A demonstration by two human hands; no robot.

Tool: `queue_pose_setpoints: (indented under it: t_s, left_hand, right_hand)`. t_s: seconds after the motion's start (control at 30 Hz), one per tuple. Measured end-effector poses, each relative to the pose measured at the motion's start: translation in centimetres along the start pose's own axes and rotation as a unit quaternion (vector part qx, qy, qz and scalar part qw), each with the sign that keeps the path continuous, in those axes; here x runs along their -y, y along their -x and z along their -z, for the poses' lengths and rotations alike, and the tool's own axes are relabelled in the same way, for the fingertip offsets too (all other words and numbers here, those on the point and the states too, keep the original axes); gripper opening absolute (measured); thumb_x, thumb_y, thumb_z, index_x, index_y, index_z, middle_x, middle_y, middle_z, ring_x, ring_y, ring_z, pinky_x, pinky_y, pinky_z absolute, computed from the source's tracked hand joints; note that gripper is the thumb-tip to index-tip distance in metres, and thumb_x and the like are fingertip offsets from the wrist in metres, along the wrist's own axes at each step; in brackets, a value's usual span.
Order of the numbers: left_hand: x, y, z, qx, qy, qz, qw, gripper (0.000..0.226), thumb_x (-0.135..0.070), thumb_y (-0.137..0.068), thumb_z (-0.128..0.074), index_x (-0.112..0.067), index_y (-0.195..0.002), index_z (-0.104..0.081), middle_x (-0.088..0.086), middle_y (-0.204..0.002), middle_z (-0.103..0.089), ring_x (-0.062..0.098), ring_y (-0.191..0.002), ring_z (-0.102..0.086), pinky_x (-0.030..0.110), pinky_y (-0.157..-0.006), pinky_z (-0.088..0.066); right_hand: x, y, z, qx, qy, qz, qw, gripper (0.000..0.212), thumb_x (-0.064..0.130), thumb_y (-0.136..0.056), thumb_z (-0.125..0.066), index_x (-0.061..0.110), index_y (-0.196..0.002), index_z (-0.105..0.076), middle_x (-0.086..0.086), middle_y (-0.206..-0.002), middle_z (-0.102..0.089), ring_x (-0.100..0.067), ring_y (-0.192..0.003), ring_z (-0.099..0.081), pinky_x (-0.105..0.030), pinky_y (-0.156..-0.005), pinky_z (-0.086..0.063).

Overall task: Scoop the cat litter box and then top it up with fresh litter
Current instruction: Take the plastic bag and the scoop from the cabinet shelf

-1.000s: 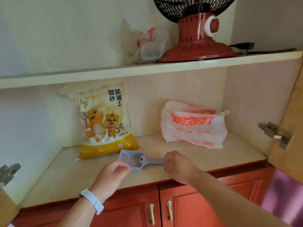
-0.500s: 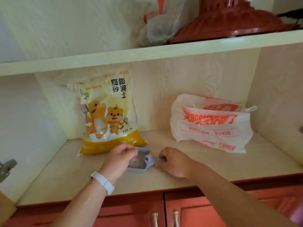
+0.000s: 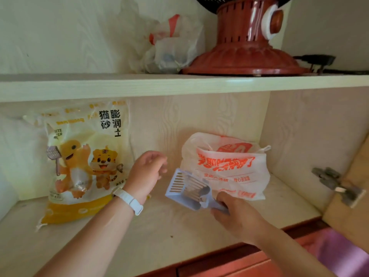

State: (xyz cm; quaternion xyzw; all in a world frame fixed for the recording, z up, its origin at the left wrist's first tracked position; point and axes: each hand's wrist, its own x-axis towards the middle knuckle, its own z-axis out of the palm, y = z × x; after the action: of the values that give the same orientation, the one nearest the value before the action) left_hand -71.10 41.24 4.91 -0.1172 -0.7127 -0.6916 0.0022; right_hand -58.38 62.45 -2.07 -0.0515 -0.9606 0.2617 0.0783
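my right hand (image 3: 237, 216) pinches scoop (image 3: 189, 188) by handle, slotted bowl tilted up off shelf (image 3: 179, 232), in front of white carrier bag (image 3: 229, 166). scoop looks light, stiff plastic; handle is right hold. left hand (image 3: 147, 170) loosely curled, empty, beside litter bag (image 3: 83, 160). i judge bag heavy, slumpy, slick film; take by top corners.

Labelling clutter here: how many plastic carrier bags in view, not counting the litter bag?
2. One white bag with orange print on the lower shelf, behind the scoop; one crumpled bag on the upper shelf, left of the fan base. Others could be hidden.
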Motion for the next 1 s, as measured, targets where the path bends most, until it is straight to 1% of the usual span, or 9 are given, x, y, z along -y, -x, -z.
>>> queue_pose_setpoints:
  t_s: [0.1,0.2,0.27,0.33,0.47,0.6,0.7,0.8,1.0]
  left_hand:
    - [-1.5,-1.4,-3.3,0.046,0.002,0.05,0.998,0.026,-0.047,-0.091,-0.058,-0.022,-0.09,-0.056,-0.002,-0.085,-0.06,0.02,-0.086,-0.062,0.031,-0.071,-0.046]
    - [-2.2,-2.9,-6.4,0.088,0.017,0.101,0.991,0.049,-0.073,-0.084,-0.052,-0.026,-0.1,-0.057,-0.008,-0.092,-0.072,0.005,-0.081,-0.066,0.027,-0.063,-0.051]
    - [-2.1,-4.4,-8.3,0.081,-0.046,0.116,0.989,0.105,-0.094,-0.053,-0.056,-0.023,-0.13,-0.051,0.0,-0.129,-0.063,0.017,-0.108,-0.064,0.04,-0.084,-0.055]
    - [-1.5,-5.3,-10.0,0.065,-0.133,0.111,0.983,0.124,-0.087,-0.047,-0.062,-0.018,-0.146,-0.033,0.009,-0.142,-0.045,0.031,-0.125,-0.053,0.046,-0.099,-0.049]
    - [0.0,-5.4,-12.1,0.077,-0.243,0.111,0.961,0.11,-0.057,-0.053,-0.077,-0.017,-0.144,-0.029,0.01,-0.133,-0.04,0.033,-0.125,-0.048,0.043,-0.097,-0.049]
    - [3.0,-6.0,-12.0,0.09,-0.233,0.139,0.958,0.097,-0.041,-0.051,-0.08,-0.014,-0.136,-0.04,0.006,-0.122,-0.059,0.029,-0.111,-0.062,0.036,-0.083,-0.053]
    - [5.2,-6.3,-11.6,0.085,-0.189,0.135,0.969,0.047,-0.019,-0.053,-0.074,-0.01,-0.098,-0.066,0.005,-0.084,-0.073,0.023,-0.075,-0.072,0.037,-0.064,-0.062]
    - [6.1,-5.8,-11.2,0.097,-0.188,0.138,0.967,0.007,-0.005,-0.07,-0.066,-0.007,-0.074,-0.062,0.004,-0.067,-0.066,0.021,-0.06,-0.065,0.024,-0.049,-0.049]
    - [6.4,-4.7,-10.4,0.089,-0.221,0.164,0.957,0.01,-0.004,-0.08,-0.057,-0.009,-0.071,-0.055,0.006,-0.062,-0.059,0.02,-0.049,-0.057,0.013,-0.031,-0.032]
  right_hand:
    - [-1.7,2.4,1.7,-0.027,-0.053,-0.035,0.998,0.021,0.032,-0.091,-0.058,0.032,-0.073,-0.047,0.011,-0.061,-0.053,-0.003,-0.052,-0.046,-0.019,-0.051,-0.034]
    - [-3.3,4.3,2.9,-0.069,-0.112,-0.055,0.99,0.022,0.025,-0.091,-0.061,0.031,-0.071,-0.053,0.013,-0.057,-0.053,-0.003,-0.048,-0.04,-0.02,-0.048,-0.032]
    - [-4.3,5.2,3.5,-0.104,-0.129,-0.069,0.984,0.022,0.022,-0.09,-0.064,0.024,-0.071,-0.055,0.012,-0.054,-0.048,-0.004,-0.05,-0.038,-0.022,-0.049,-0.031]
    - [-5.1,5.9,3.8,-0.132,-0.13,-0.08,0.979,0.022,0.021,-0.09,-0.064,0.018,-0.071,-0.053,0.011,-0.053,-0.043,-0.004,-0.051,-0.036,-0.023,-0.049,-0.03]
    - [-6.1,6.8,4.4,-0.162,-0.14,-0.105,0.971,0.023,0.02,-0.091,-0.063,0.019,-0.069,-0.053,0.011,-0.052,-0.041,-0.003,-0.05,-0.035,-0.021,-0.048,-0.029]
    - [-6.9,7.2,4.4,-0.173,-0.153,-0.126,0.965,0.028,0.021,-0.091,-0.062,0.019,-0.067,-0.049,0.012,-0.052,-0.037,-0.005,-0.05,-0.034,-0.021,-0.048,-0.027]
    - [-7.1,7.5,4.2,-0.183,-0.165,-0.142,0.959,0.031,0.019,-0.091,-0.062,0.018,-0.065,-0.045,0.012,-0.051,-0.034,-0.006,-0.05,-0.032,-0.02,-0.047,-0.026]
    - [-7.4,7.6,4.0,-0.184,-0.181,-0.16,0.953,0.031,0.019,-0.091,-0.062,0.018,-0.065,-0.045,0.012,-0.052,-0.033,-0.006,-0.051,-0.032,-0.02,-0.048,-0.027]
    - [-8.3,7.6,4.1,-0.182,-0.199,-0.203,0.941,0.027,0.021,-0.091,-0.061,0.014,-0.068,-0.05,0.011,-0.053,-0.035,-0.007,-0.051,-0.035,-0.028,-0.052,-0.03]
